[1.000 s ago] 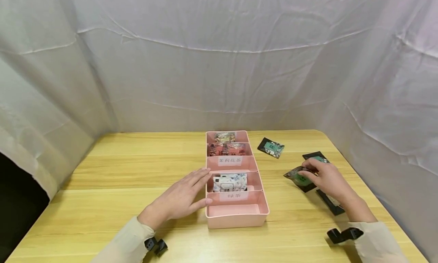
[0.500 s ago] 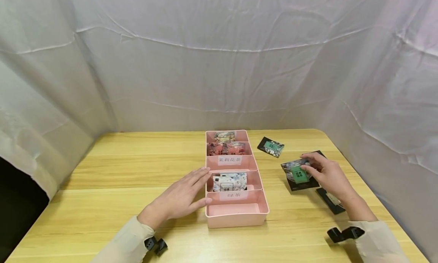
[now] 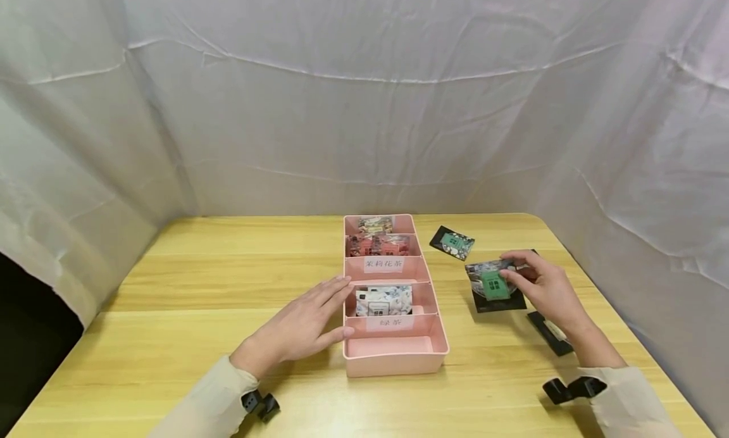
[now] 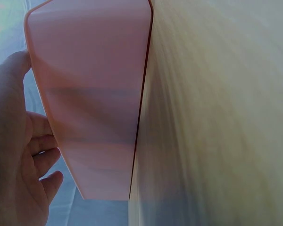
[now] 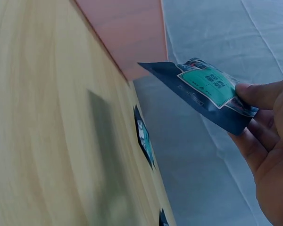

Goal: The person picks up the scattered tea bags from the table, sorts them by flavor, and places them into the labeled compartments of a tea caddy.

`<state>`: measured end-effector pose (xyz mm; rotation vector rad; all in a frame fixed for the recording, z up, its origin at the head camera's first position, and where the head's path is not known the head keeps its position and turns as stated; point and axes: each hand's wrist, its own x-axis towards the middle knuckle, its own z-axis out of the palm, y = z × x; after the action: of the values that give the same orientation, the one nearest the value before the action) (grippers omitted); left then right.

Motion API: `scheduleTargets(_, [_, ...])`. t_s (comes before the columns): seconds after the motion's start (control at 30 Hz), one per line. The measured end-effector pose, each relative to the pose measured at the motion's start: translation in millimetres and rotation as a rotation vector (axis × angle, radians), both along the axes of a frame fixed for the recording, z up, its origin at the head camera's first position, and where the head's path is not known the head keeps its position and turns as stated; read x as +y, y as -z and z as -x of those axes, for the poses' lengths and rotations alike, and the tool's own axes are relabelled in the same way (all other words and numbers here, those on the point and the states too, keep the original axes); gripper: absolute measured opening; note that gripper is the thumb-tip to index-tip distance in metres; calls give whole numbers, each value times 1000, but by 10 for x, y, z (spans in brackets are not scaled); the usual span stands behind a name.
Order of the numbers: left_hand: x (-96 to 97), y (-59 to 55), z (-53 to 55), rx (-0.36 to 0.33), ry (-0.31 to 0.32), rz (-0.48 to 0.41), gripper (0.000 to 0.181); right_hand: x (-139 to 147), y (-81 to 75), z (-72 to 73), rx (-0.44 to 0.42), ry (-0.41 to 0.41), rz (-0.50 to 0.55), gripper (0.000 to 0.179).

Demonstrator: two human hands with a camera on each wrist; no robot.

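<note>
My right hand [image 3: 543, 292] pinches a dark tea sachet with a green label [image 3: 494, 286] between thumb and fingers, right of the pink divided box. In the right wrist view the sachet [image 5: 208, 87] is held above the table, its shadow lying on the wood. My left hand [image 3: 299, 321] rests with extended fingers along the left rim of the pink box [image 3: 394, 366]; its fingertips touch that rim in the left wrist view. Inside the box stand white floral sachets [image 3: 384, 302], red sachets [image 3: 378, 245] and a yellowish one [image 3: 376, 225]. The front compartment holds nothing.
A dark green-labelled sachet [image 3: 452, 242] lies behind the held one. Another dark sachet with a pale label [image 3: 551, 334] lies partly under my right forearm. Paper labels [image 3: 390, 322] mark the box's dividers. A pale cloth curtain [image 3: 364, 109] surrounds the wooden table.
My right hand has picked up the sachet, turning its green label toward me and raising it slightly. My left hand has stayed at the box rim.
</note>
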<state>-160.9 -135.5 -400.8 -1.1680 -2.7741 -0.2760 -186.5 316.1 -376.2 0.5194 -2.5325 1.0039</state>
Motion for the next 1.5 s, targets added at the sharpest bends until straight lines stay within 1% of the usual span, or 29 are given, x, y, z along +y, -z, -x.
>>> scheduleTargets(0.33, [5,-3,28,12,6,-3,81,-138,-58,38,50,-40,72,32])
scheduleTargets(0.53, [8,1,28,8,4,-4,80,-301,-137,8,55,-49,88,28])
scheduleTargets(0.77, [16,4,24,2,0,-3,81,-464,-189,-7,68,-77,139,30])
scheduleTargets(1.03, [15,6,16,5,4,-13,81,-667,-226,-96,44,-117,193,26])
scheduleTargets(1.23, [4,7,8,8,-2,-8,82,-797,-185,-146,68,-180,209,30])
scheduleTargets(1.5, [2,13,8,6,-8,0,82,-947,-166,-226,62,-251,239,29])
